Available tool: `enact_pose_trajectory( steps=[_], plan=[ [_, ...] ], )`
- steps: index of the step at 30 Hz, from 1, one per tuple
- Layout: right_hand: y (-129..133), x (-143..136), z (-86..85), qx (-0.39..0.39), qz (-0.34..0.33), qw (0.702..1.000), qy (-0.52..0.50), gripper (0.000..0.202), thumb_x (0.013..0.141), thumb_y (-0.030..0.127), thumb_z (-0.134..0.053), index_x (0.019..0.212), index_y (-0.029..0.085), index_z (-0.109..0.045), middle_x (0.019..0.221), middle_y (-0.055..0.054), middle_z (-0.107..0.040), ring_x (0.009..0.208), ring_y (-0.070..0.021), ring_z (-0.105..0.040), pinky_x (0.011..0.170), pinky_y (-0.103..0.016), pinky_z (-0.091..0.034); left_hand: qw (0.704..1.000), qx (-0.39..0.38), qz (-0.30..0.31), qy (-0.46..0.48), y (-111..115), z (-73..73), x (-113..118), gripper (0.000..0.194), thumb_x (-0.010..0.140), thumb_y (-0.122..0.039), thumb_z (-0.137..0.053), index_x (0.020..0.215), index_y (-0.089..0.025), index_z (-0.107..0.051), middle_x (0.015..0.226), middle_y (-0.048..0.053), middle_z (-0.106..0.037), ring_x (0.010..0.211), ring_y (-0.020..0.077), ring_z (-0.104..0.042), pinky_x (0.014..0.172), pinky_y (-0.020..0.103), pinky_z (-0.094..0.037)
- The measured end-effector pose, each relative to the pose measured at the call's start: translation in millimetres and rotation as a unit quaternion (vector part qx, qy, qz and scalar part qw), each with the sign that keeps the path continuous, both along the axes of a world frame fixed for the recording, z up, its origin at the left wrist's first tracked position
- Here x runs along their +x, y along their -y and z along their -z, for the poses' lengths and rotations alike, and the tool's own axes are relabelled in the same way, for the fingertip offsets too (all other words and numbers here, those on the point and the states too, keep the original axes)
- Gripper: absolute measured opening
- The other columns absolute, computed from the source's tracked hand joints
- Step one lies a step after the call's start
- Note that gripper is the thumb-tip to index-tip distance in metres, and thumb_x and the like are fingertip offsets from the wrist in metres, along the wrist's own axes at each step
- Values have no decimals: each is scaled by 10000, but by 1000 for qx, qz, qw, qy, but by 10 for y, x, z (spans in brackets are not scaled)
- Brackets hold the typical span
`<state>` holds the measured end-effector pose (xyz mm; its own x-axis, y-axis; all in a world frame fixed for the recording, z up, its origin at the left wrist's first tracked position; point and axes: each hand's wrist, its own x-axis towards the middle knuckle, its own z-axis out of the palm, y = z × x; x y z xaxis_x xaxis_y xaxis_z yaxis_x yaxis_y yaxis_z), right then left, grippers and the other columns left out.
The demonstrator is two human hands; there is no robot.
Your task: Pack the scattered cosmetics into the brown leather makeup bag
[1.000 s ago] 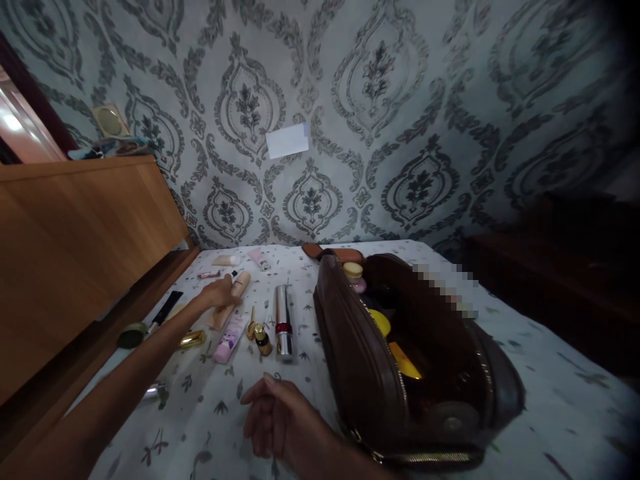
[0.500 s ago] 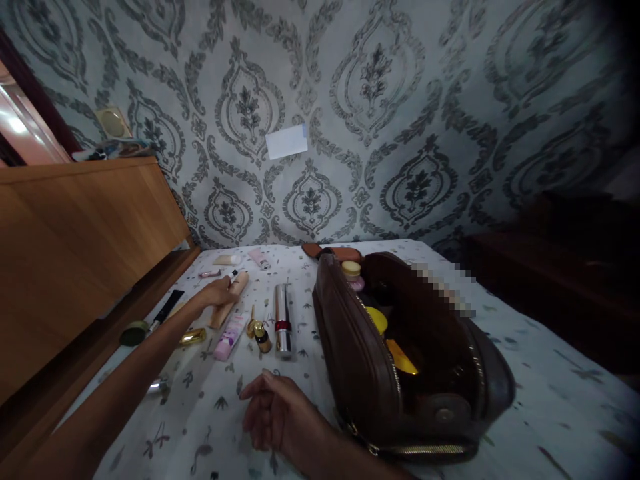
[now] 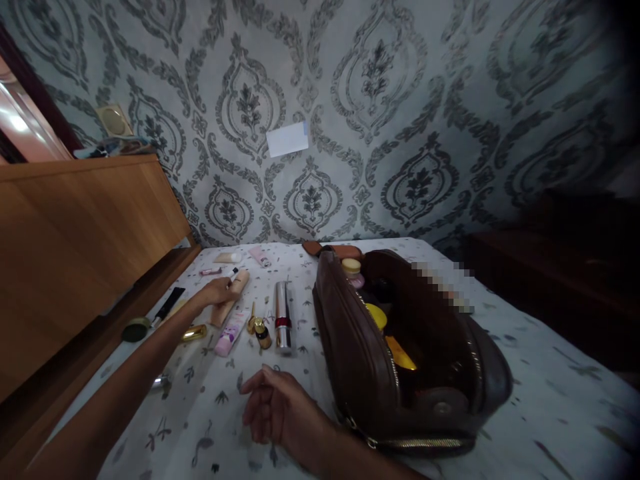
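My left hand point(image 3: 216, 292) reaches out over the cloth, its fingers closed round a beige tube point(image 3: 239, 287). A small dark cap shows just above those fingers; what it belongs to is hidden. My right hand point(image 3: 280, 408) hovers near the front, loosely curled with the fingers apart and nothing in it. Between the hands are a pink-and-purple tube point(image 3: 231, 335), a small dark bottle with a gold cap point(image 3: 262, 337) and a silver cylinder with a red band point(image 3: 283, 320). To the right stands a brown bag point(image 3: 355, 360), unzipped, with a yellow round item point(image 3: 376, 316) inside.
Left of my arm lie a gold item point(image 3: 194, 333), a black tube point(image 3: 170, 303) and a dark green round container point(image 3: 135, 329). More tubes point(image 3: 260, 256) lie towards the patterned wall point(image 3: 310, 193). A wooden panel point(image 3: 85, 233) borders the left side.
The view has shifted very slightly. Both hands keep nearly the same positions, the left one still at the beige tube.
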<state>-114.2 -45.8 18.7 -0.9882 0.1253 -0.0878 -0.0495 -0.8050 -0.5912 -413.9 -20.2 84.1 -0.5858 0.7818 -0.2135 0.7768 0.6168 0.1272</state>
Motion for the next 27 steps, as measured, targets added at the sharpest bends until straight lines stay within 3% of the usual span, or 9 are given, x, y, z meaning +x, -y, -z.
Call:
enact_pose_trajectory(
  steps=[10, 18, 23, 27],
  plan=[
    [3, 8, -47, 1, 0, 1000, 12, 595, 781, 696, -590, 876, 110, -632, 622, -34, -665, 447, -97, -565, 474, -227, -331, 1000, 1, -2, -16, 16, 63, 8, 540, 694, -581, -632, 1060, -186, -607, 1030, 92, -718, 963, 274, -673, 709, 290, -489],
    [0, -2, -8, 4, -3, 1000, 3, 591, 802, 695, -567, 883, 113, -627, 625, -31, -674, 452, -95, -580, 471, -222, -338, 1000, -11, -4, -2, 70, 22, 55, 533, 761, -584, -554, 1100, -173, -589, 1083, 109, -713, 915, 246, -686, 685, 284, -499],
    [-1, -7, 26, 2, -7, 1000, -3, 608, 793, 698, -575, 890, 101, -628, 632, -39, -676, 453, -107, -588, 476, -234, -358, 999, -15, 0, -28, 74, 36, 134, 628, 684, -598, -596, 1124, -150, -574, 1195, 173, -662, 1053, 327, -637, 790, 359, -496],
    [-10, 5, -6, 6, -9, 1000, 1, 586, 746, 681, -631, 878, 111, -639, 626, -31, -678, 455, -105, -587, 476, -230, -369, 1000, -4, 4, -31, 129, -8, 113, 700, 642, -612, -605, 1147, -129, -561, 1145, 186, -674, 1001, 345, -649, 771, 378, -501]
  ],
)
